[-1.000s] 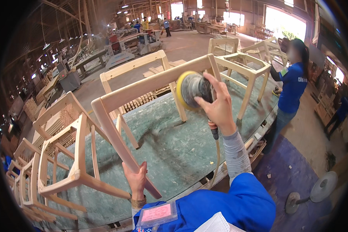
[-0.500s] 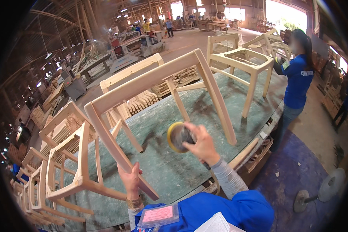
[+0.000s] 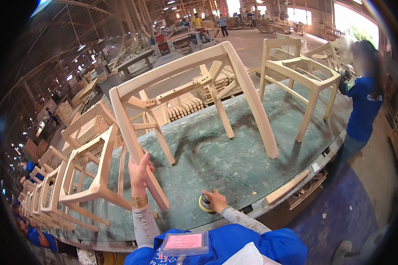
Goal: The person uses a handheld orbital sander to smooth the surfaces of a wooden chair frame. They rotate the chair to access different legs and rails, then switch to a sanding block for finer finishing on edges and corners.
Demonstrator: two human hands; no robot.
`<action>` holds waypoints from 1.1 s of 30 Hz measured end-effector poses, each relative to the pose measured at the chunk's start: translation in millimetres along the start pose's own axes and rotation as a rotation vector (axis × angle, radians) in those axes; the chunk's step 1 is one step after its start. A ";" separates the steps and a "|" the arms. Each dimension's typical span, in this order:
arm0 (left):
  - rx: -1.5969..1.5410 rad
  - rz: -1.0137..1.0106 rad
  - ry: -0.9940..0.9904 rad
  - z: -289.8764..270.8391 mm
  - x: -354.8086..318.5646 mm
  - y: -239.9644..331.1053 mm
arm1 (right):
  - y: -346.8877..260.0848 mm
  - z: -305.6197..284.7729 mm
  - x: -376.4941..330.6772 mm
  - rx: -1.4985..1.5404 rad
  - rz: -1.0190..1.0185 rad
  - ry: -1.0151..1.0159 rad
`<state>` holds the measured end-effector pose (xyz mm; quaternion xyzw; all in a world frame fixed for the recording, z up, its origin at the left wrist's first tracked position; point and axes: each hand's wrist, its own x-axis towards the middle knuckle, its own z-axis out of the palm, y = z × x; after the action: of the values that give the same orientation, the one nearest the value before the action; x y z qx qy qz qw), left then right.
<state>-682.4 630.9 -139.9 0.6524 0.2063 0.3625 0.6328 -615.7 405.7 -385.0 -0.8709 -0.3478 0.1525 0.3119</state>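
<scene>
Where the right hand (image 3: 216,201) rests, a sander (image 3: 203,204) sits beneath.

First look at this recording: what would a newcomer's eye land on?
Probably the large pale wooden chair frame mid-view above the green tabletop, one leg gripped by the left hand. Next, the yellow-rimmed sander low in the picture, near the table's close edge, with the right hand on it. More wooden chairs line the left side.
</scene>
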 end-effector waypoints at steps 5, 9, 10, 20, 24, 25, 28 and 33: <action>-0.017 0.018 0.004 5.9 2.0 7.5 | 19.7 19.1 3.3 -0.061 -0.034 0.074; -0.014 -0.013 0.032 5.2 3.2 6.9 | 20.1 22.5 5.9 -0.077 0.005 0.051; -0.002 -0.010 0.034 4.1 3.7 6.4 | 18.9 21.5 5.0 -0.075 -0.010 0.059; -0.071 -0.029 -0.037 -7.5 1.5 1.7 | -34.6 -175.0 -16.5 -0.065 -0.376 1.171; -0.249 -0.124 -0.131 -12.1 12.2 -0.5 | 18.4 -261.5 -17.3 -0.138 0.051 1.211; -0.257 -0.087 -0.121 -11.4 15.8 -1.6 | 35.9 -265.4 -10.0 0.019 0.067 1.034; -0.279 -0.022 -0.177 -18.7 16.4 0.6 | 53.5 -248.5 7.7 0.164 0.167 1.020; -0.281 0.008 -0.187 -57.7 -5.0 11.6 | 20.7 -239.7 -22.8 0.091 0.096 1.078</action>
<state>-730.2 664.9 -133.3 0.5891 0.0911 0.3280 0.7329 -505.6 273.3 -215.4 -0.8264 -0.0913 -0.2867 0.4759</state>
